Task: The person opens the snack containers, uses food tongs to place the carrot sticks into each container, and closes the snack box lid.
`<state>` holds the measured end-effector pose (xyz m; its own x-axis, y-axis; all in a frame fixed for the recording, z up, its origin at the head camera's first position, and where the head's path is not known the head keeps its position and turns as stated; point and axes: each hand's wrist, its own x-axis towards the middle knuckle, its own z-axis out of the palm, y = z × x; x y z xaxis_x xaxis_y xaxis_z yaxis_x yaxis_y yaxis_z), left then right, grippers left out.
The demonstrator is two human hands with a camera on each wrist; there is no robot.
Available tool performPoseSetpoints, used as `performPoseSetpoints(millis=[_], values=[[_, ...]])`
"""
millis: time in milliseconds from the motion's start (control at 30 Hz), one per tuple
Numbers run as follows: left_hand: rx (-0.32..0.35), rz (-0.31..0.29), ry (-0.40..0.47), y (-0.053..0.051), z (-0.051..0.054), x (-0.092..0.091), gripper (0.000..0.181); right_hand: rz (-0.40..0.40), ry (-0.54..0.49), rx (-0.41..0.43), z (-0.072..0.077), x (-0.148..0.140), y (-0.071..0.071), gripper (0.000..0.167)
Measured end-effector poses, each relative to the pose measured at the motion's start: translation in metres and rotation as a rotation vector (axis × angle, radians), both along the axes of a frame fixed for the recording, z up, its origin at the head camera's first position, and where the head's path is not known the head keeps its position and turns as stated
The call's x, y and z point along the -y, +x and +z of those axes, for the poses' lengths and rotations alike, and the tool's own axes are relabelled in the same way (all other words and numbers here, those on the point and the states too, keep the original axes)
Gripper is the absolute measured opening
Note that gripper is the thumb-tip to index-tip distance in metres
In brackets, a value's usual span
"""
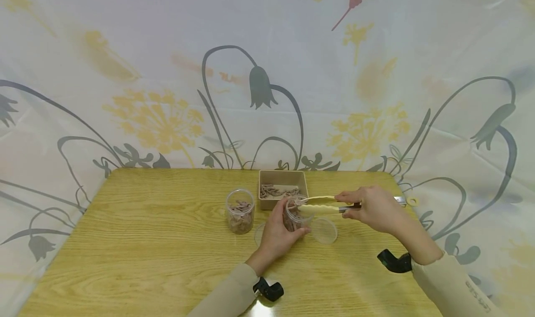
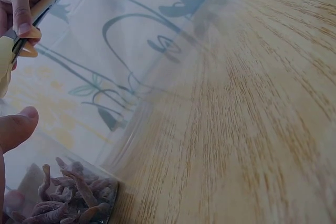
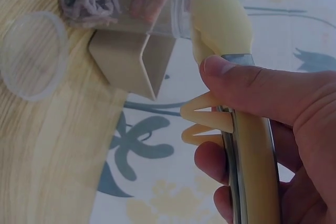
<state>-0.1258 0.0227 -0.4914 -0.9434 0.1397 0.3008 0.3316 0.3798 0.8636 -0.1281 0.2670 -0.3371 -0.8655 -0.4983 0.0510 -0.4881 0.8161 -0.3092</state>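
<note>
My left hand (image 1: 277, 236) grips a clear round jar (image 1: 298, 218) that holds brownish-purple dried strips (image 2: 73, 195). In my right hand (image 1: 376, 209) is a pair of tongs (image 1: 321, 210) with pale yellow tips and metal arms. The tong tips (image 3: 220, 19) are at the jar's open mouth; whether they pinch a strip cannot be made out. Just behind the jar stands a beige rectangular box (image 1: 266, 205) with more strips on its bottom. Left of my left hand, a second clear jar (image 1: 240, 215) stands upright, lidless, with similar strips inside.
A clear round lid (image 1: 324, 231) lies flat to the right of the held jar. Another lid (image 1: 258, 236) is partly hidden by my left hand. The wooden table (image 1: 146, 242) ends at a floral-patterned curtain (image 1: 167, 75) behind.
</note>
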Motion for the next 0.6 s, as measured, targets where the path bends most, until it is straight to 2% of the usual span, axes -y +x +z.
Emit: performPoseSetpoints(millis=[367,600], values=[[0.013,-0.005,0.009,0.0007,0.0012,0.0003,0.091,0.009,0.031,-0.012,0.0033,0.0004,-0.0014,0.044],[-0.019,0.003,0.000,0.0003,0.0000,0.0005,0.090,-0.010,0.019,-0.023,0.0043,-0.0022,-0.0052,0.049]])
